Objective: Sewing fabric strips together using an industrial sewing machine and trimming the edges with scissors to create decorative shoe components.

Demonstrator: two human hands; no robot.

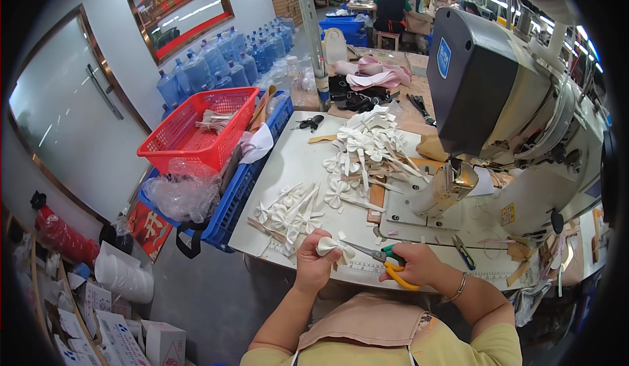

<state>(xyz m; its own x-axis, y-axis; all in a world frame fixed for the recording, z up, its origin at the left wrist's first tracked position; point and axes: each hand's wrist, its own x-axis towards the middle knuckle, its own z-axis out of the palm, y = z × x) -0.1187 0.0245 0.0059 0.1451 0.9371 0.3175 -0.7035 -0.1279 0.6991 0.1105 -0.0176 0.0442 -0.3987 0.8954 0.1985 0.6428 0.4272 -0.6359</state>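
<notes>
L hand (313, 263) grips bow (335, 247), R hand (414, 264) scissors (381, 259)

Pale worktable (298, 163), heaps of white bows (367, 146), black scissors (309, 123), grey sewing machine (504, 104)

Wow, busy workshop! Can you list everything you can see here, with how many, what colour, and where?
white fabric bow: one, white, in left hand
yellow-handled scissors: one, in right hand, blades at the bow
piles of white bows: many, on the white worktable
grey industrial sewing machine: one, right
red plastic basket: one, left, on a blue plastic crate
blue water jugs: many, against the far wall
black scissors: one, far table edge
left hand: grip shut on bow
right hand: grip shut on scissors
</notes>
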